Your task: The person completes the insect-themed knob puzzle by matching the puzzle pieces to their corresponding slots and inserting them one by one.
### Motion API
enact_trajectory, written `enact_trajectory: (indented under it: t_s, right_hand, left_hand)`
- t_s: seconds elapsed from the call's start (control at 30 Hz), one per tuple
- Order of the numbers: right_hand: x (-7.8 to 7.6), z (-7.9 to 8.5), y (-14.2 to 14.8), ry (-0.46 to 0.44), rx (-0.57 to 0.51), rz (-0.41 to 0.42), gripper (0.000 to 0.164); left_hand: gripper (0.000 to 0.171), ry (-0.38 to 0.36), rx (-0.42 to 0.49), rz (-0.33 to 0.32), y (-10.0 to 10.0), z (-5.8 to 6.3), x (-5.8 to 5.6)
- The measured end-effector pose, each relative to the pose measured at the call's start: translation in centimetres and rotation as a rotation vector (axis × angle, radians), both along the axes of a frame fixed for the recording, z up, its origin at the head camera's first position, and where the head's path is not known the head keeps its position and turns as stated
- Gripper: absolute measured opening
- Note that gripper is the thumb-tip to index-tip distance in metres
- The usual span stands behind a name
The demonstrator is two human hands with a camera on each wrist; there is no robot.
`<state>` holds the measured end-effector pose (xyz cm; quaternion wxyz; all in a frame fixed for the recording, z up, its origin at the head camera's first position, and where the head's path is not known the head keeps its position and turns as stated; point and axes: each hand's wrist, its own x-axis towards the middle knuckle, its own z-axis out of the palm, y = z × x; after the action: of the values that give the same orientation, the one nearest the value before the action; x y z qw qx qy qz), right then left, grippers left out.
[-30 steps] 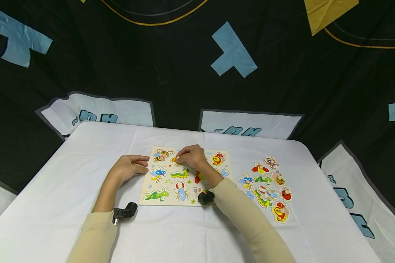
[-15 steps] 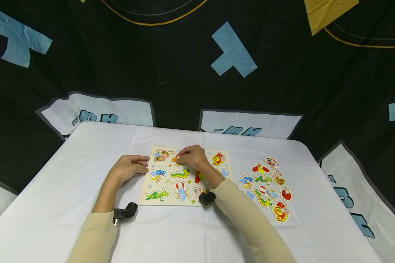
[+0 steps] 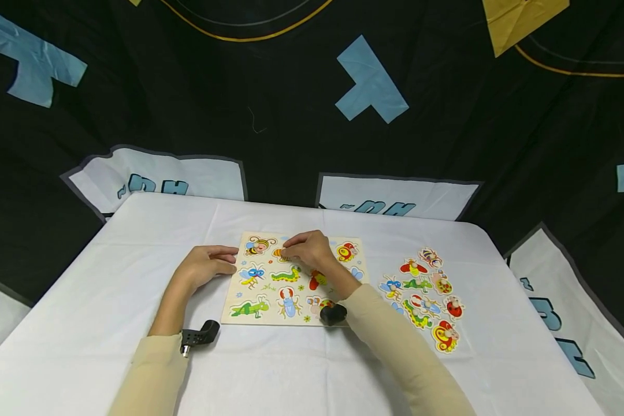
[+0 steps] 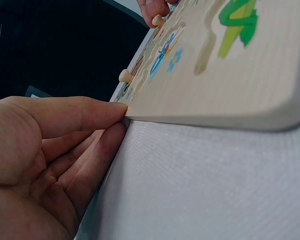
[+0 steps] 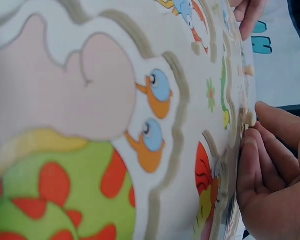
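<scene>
A pale wooden puzzle board (image 3: 234, 287) printed with insects lies on the white table. My right hand (image 3: 312, 251) reaches over its upper part. There its thumb and fingers pinch the small wooden knob (image 5: 250, 119) of an orange-striped puzzle piece (image 3: 279, 255), most of which the hand covers. At the board's left edge is my left hand (image 3: 203, 267), its fingers extended and a fingertip (image 4: 121, 109) right at the rim. Close by, a bee piece (image 3: 258, 246) sits in the top left of the board, its knob (image 4: 125, 76) standing up in the left wrist view.
Several loose insect pieces lie in a cluster right of the board, among them a red-and-yellow butterfly (image 3: 444, 336), a ladybird (image 3: 453, 307) and a green caterpillar (image 3: 418, 315). A black patterned cloth (image 3: 286, 115) hangs behind the table.
The head view has shifted slightly. My right wrist has moved a little to the right, with the fingers still at the same piece; the left hand keeps its place at the board's edge.
</scene>
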<state>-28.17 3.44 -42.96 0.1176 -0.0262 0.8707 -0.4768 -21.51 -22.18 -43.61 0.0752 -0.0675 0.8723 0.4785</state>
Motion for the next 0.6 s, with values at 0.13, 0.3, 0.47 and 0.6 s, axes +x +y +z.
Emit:
enact_trajectory:
  t_s: [0.13, 0.3, 0.47, 0.6]
  right_hand:
    - [0.0, 0.1, 0.5, -0.031, -0.028, -0.033, 0.013]
    - [0.1, 0.4, 1.2, -0.039, -0.028, -0.055, 0.011]
    - [0.3, 1.2, 2.2, -0.012, -0.006, -0.059, 0.012]
    - [0.5, 1.9, 3.2, -0.003, -0.002, -0.051, 0.014]
  left_hand:
    - [0.053, -0.002, -0.002, 0.004, 0.0, 0.0, 0.0]
    - [0.053, -0.011, 0.000, 0.007, 0.1, 0.0, 0.1]
    - [0.053, -0.010, 0.003, 0.008, 0.1, 0.0, 0.1]
    - [0.053, -0.010, 0.003, 0.007, 0.0, 0.0, 0.0]
